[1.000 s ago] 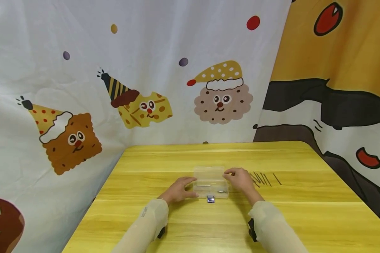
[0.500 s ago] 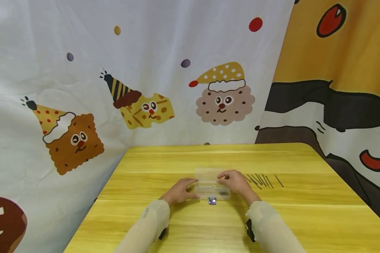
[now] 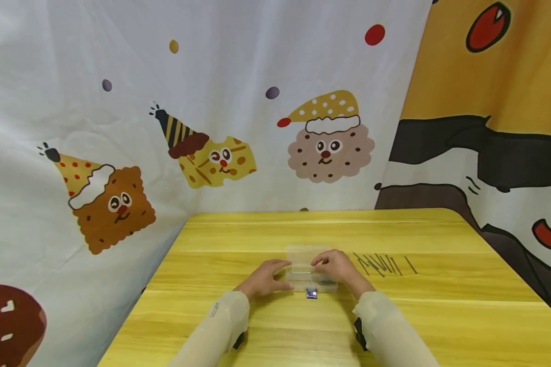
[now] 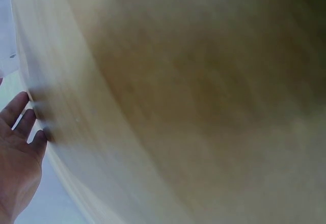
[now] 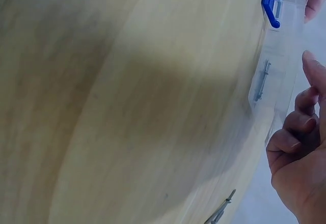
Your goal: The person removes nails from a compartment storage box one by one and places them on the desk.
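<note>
The left hand (image 3: pixel 263 278) rests with relaxed fingers against the left end of the clear plastic box (image 3: pixel 303 259), holding nothing. The right hand (image 3: pixel 335 266) lies over the box's right part, fingers curled on its lid. A blue latch (image 3: pixel 311 293) sits between the wrists, dark nails (image 3: pixel 382 264) just right of the right hand on the yellow table (image 3: pixel 441 316)

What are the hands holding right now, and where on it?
Both are on the clear plastic box: the left hand steadies its left end, while the right hand has curled fingers on its lid near the right side. Exact contact is too small to tell.
</note>
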The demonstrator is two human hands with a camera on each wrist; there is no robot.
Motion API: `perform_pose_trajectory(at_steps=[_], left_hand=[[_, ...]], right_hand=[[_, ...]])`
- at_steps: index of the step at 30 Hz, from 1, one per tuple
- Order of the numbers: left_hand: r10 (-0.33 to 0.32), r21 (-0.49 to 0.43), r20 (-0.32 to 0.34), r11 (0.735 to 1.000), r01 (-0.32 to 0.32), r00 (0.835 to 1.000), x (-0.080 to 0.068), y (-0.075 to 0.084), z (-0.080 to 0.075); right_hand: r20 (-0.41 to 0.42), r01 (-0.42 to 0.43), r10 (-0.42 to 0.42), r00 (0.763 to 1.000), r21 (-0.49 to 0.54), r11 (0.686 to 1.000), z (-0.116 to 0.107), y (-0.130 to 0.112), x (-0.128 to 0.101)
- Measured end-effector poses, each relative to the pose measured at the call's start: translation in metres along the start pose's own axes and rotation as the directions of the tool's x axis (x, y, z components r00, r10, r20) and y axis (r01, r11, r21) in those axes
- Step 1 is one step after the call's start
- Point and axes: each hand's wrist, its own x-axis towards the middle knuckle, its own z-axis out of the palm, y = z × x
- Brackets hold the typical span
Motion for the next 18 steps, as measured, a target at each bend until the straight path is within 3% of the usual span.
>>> perform_pose_trajectory(at_steps=[5,18], left_hand=[[-0.008,-0.004,0.002,1.0,0.008,1.0,0.0007,0.0007,0.0004],[0.001,0.008,0.014,1.0,-0.001,1.0,-0.0013,0.0046,-0.0013]], right_hand=[[0.002,0.01,-0.01,1.0,-0.008,1.0,0.0011,-0.0006,0.0014],[0.034,0.01,-0.004,0.999,-0.206,0.979,0.0005,-0.0084,0.0026]])
